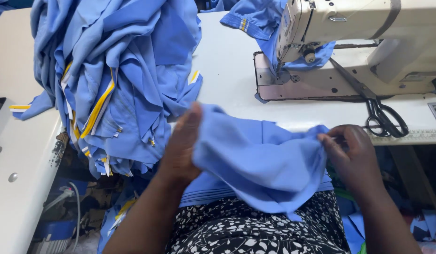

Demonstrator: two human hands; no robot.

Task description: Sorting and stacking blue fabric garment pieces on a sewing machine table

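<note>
A piece of blue fabric [260,162] is stretched between both hands, over my lap and against the front edge of the white table [227,70]. My left hand [182,146] grips its left end, fingers wrapped in the cloth. My right hand [352,150] pinches the right edge of the same piece. A sewing machine [364,42] stands at the back right of the table, with another blue piece [255,19] under its needle.
A big heap of blue garments with yellow and white trim [114,80] covers the table's left side. Black scissors [382,117] lie by the machine's base. A second white surface [15,155] is at far left. Scraps lie on the floor.
</note>
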